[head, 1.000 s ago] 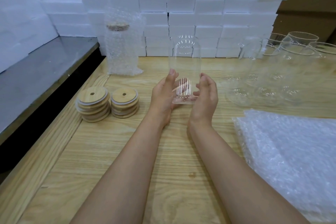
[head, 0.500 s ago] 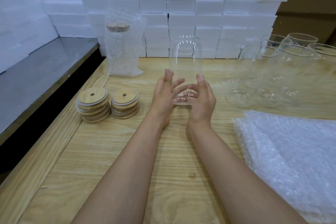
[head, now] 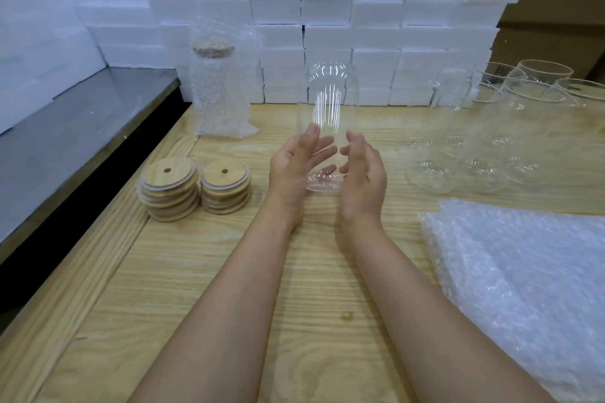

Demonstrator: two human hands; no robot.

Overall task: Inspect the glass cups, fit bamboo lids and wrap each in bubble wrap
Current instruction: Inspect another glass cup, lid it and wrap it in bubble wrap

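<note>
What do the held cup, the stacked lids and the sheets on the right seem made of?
The cup looks like clear glossy glass: bright streak reflections. The lids look like matte bamboo or wood: visible grain, with whitish rims, perhaps silicone. The sheets: clear plastic bubble wrap, dimpled.

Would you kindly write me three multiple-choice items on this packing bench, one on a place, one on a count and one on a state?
1. Where do the bamboo lids lie relative to the left hand and the right hand?
A) left of both
B) between them
C) right of both

2. How many stacks do the bamboo lids form?
A) one
B) two
C) four

3. The glass cup between the hands is:
A) wrapped
B) lidded
C) bare and lidless

Answers:
1 A, since both stacks show left of the left hand.
2 B, since two stacks stand side by side.
3 C, since the clear glass shows neither a lid nor a wrap.
</note>
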